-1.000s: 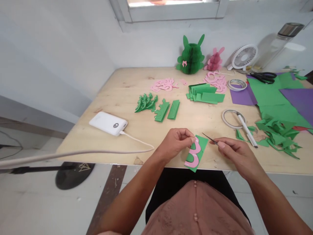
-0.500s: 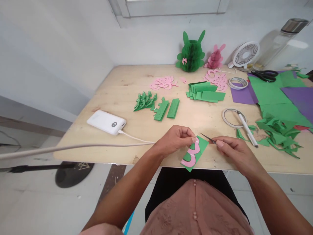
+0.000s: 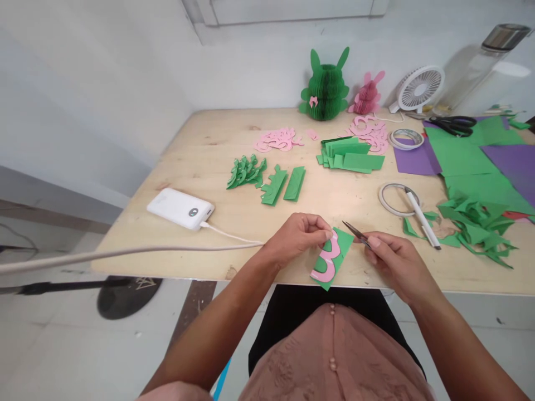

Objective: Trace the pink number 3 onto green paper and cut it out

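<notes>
My left hand (image 3: 301,238) is closed, its thumb and fingers pinching the upper left corner of a green paper piece (image 3: 343,243) near the table's front edge. A pink paper cut-out (image 3: 327,267) with a curved, 3-like outline lies on top of that green piece. In my right hand (image 3: 395,259) is a pair of small scissors (image 3: 358,234); the fingers hide the handles. Their dark pointed blades aim up and left, just right of the green paper and apart from it.
Folded green strips (image 3: 351,156), green cut-outs (image 3: 244,171) and pink cut-outs (image 3: 278,139) lie farther back. On the right are a tape roll (image 3: 397,213), a white pen (image 3: 423,220), green scraps (image 3: 480,228) and black scissors (image 3: 453,125). A power bank (image 3: 180,209) with cable lies left.
The scissors have turned in my right hand, so their blades look wider than before. The green paper with the pink cut-out has shifted slightly. My left hand keeps its pinch.
</notes>
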Motion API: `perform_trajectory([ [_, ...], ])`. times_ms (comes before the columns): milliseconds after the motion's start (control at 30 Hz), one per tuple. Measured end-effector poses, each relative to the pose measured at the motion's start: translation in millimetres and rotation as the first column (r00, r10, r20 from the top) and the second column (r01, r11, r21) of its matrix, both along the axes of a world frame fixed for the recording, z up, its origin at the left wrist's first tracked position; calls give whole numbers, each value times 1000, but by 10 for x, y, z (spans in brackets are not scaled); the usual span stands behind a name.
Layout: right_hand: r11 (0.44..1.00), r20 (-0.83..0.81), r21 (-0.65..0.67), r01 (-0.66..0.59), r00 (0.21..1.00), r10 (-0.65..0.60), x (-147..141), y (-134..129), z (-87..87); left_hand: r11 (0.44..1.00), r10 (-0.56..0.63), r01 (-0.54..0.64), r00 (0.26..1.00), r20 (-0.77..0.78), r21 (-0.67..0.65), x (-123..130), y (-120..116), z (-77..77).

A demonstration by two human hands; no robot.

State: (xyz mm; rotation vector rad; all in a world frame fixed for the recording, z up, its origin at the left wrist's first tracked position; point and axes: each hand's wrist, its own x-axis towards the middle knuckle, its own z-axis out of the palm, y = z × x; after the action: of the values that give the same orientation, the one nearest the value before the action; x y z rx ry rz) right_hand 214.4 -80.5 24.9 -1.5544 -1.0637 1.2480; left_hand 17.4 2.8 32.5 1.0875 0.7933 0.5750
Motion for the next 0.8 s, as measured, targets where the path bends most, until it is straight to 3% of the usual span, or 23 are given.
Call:
perform_trajectory([
  [233,987,-148,12,157,977,-154,-96,-153,56,987,163,-163,986,41,-2,1,-68,-29],
  [367,993,-190,-7,119,975,-118,-135,-302,28,970,242,-242,969,52,0,12,-120,-25],
  [633,998,-48,-51,46,998,-48,-187,-345,3,950,309,-311,947,86,8,8,-162,-39],
  [800,998,94,26,49,994,-51,-212,-310,68,943,326,-330,941,96,39,-2,-180,-32],
])
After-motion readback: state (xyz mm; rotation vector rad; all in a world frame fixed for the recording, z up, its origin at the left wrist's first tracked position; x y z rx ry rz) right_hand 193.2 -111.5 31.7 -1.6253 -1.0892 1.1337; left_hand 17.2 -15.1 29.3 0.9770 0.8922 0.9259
